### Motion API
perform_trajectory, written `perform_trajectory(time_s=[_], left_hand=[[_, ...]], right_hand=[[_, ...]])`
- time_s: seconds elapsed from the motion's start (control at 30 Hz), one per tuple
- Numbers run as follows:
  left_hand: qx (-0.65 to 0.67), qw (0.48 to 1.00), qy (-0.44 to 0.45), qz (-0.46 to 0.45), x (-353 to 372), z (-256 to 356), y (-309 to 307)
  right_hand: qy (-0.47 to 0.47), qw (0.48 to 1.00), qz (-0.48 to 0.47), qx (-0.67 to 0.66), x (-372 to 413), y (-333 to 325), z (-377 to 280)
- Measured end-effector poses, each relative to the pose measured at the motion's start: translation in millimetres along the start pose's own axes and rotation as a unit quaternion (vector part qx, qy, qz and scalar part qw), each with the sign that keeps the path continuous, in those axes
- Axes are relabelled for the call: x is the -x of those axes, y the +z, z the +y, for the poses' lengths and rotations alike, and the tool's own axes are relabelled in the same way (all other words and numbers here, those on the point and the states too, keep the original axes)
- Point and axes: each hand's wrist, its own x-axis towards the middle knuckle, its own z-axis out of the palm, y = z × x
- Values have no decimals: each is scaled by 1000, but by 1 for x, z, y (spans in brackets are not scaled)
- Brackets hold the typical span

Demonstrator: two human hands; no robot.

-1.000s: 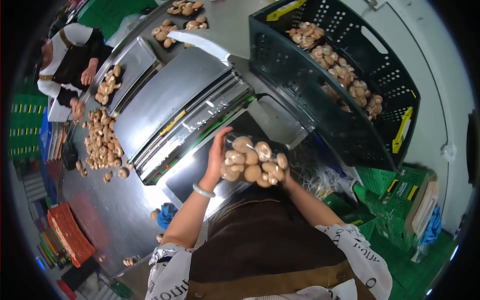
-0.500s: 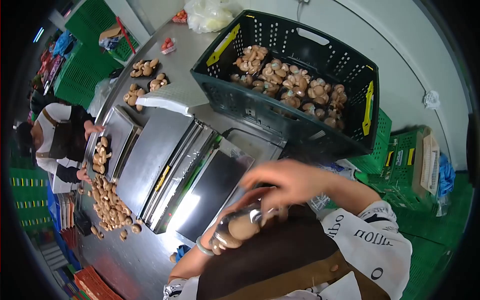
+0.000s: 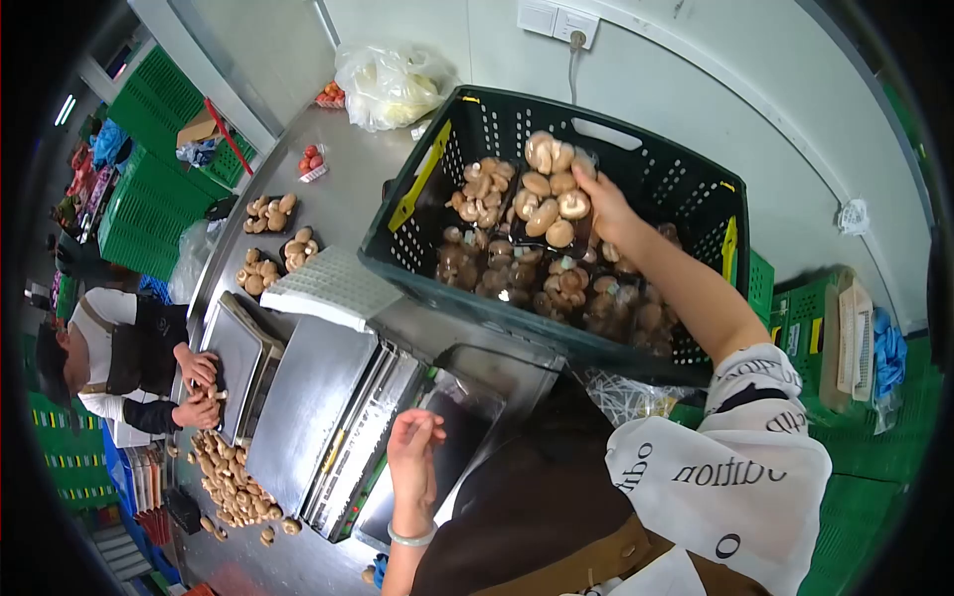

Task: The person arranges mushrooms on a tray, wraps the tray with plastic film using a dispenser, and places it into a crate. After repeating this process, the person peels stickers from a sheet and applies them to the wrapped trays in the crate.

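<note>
My right hand (image 3: 611, 207) reaches into the dark green crate (image 3: 467, 298) and grips the edge of a film-wrapped tray of mushrooms (image 3: 549, 204). This tray is tilted, its mushrooms facing me, above other mushroom packs (image 3: 512, 268) in the crate. Part of my right fingers is hidden behind the tray. Over the wrapping machine (image 3: 338, 427), my left hand (image 3: 413, 452) is raised with its fingers curled together. Nothing shows in it, and a pale bangle circles its wrist.
Across the steel table, a co-worker's hands (image 3: 202, 389) handle mushrooms at a scale (image 3: 243, 363). Loose mushrooms (image 3: 231, 482) are heaped beside it. Several mushroom trays (image 3: 268, 212), a tomato pack (image 3: 312, 161) and a plastic bag (image 3: 393, 84) lie farther back. Green crates (image 3: 810, 328) stand at right.
My right hand has moved from in front of my body up into the crate with the mushroom tray. My left hand has let go of the pack. The view has shifted.
</note>
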Motion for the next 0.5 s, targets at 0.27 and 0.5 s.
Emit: perform_trajectory(time_s=[0.27, 0.5], left_hand=[[13, 997, -46, 68, -12, 5, -13], [-1, 999, -33, 41, -23, 3, -32]], right_hand=[[112, 977, 174, 48, -108, -45, 118], [149, 985, 51, 75, -116, -68, 106]])
